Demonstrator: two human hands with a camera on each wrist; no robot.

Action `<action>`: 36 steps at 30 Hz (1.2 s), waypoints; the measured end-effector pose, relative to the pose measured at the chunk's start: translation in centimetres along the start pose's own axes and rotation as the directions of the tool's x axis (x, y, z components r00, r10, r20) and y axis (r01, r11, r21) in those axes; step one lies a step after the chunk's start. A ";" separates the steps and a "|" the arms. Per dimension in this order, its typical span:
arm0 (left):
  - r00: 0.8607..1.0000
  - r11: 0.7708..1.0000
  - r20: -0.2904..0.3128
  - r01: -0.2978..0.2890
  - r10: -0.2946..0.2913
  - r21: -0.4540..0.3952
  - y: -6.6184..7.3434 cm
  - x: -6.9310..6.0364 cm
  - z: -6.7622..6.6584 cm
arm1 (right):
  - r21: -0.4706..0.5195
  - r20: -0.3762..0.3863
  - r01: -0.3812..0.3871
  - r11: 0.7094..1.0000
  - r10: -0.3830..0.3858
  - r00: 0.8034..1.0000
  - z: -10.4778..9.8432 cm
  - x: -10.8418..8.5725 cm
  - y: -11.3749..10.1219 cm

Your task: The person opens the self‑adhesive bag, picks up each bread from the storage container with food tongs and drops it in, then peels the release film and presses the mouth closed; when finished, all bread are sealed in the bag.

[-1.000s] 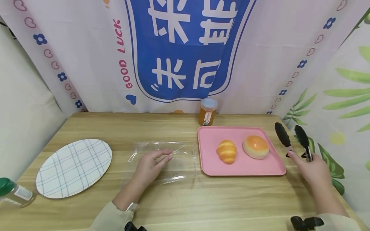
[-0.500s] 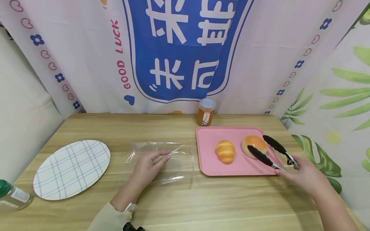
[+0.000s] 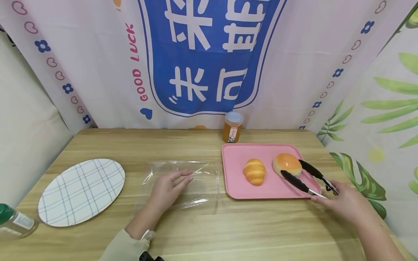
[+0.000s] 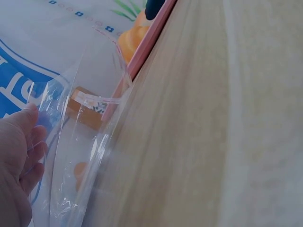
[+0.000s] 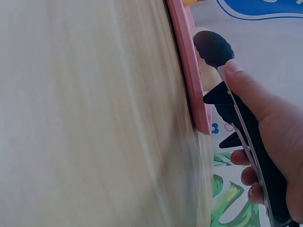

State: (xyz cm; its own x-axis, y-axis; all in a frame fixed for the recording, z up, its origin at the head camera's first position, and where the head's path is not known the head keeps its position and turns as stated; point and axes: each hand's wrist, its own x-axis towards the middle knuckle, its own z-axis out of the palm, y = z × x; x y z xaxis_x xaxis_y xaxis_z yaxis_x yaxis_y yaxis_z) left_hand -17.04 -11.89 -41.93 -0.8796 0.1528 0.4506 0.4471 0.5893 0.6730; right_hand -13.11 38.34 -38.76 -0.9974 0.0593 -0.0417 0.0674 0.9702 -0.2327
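In the head view my right hand holds black-tipped metal tongs, whose two tips stand apart on either side of the round bun. The croissant-shaped bread lies to the bun's left on the pink tray. The right wrist view shows my thumb and fingers round the tongs. My left hand is at the clear plastic bag, thumb and forefinger at its opening edge. In the left wrist view the bag stands slightly lifted beside my left fingers.
A jar with amber contents stands behind the tray. At the left lies an oval checked board, with a green-capped bottle near its front-left side. A printed curtain hangs behind the table.
My right hand has brought the tongs left from beyond the tray to the bun, and their tips have lowered to its sides. My left hand has stayed at the bag.
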 end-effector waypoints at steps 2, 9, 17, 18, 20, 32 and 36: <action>1.000 1.000 0.001 0.005 -0.005 -0.001 0.0 0.0 0.0 | 0.002 -0.007 -0.001 1.000 0.001 1.000 0.0 0.0 -0.1; 1.000 1.000 0.018 0.018 -0.018 -0.006 0.2 0.0 0.0 | 0.004 0.001 -0.014 1.000 0.014 1.000 -0.9 -0.4 -0.8; 0.999 1.000 0.026 0.026 -0.026 -0.003 0.4 0.0 -0.1 | 0.055 -0.050 0.071 0.996 -0.068 0.996 -2.2 -0.4 -4.5; 0.999 1.000 0.029 0.029 -0.029 -0.001 0.5 0.0 -0.1 | 0.063 -0.054 0.093 0.994 -0.090 0.995 -2.2 -0.4 -5.2; 0.999 0.999 0.034 0.033 -0.034 0.002 0.5 -0.1 -0.1 | 0.071 -0.063 0.144 0.987 -0.140 0.988 -2.2 -0.4 -6.4; 0.999 0.999 0.036 0.034 -0.035 0.021 0.5 -0.2 -0.1 | 0.021 -0.028 0.423 0.906 -0.422 0.906 -1.7 0.7 -11.9; 0.999 1.000 0.032 0.017 -0.018 0.023 0.5 -0.2 0.0 | -0.011 0.014 0.447 0.895 -0.446 0.895 -1.5 1.4 -13.5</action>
State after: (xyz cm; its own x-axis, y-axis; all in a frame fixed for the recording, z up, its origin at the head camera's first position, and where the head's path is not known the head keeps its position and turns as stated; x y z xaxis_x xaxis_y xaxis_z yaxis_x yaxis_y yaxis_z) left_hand -16.61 -11.63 -41.71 -0.8923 0.1676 0.4192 0.4279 0.6101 0.6668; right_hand -15.43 25.70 -34.21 -0.9221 -0.3834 0.0525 -0.3853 0.8970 -0.2164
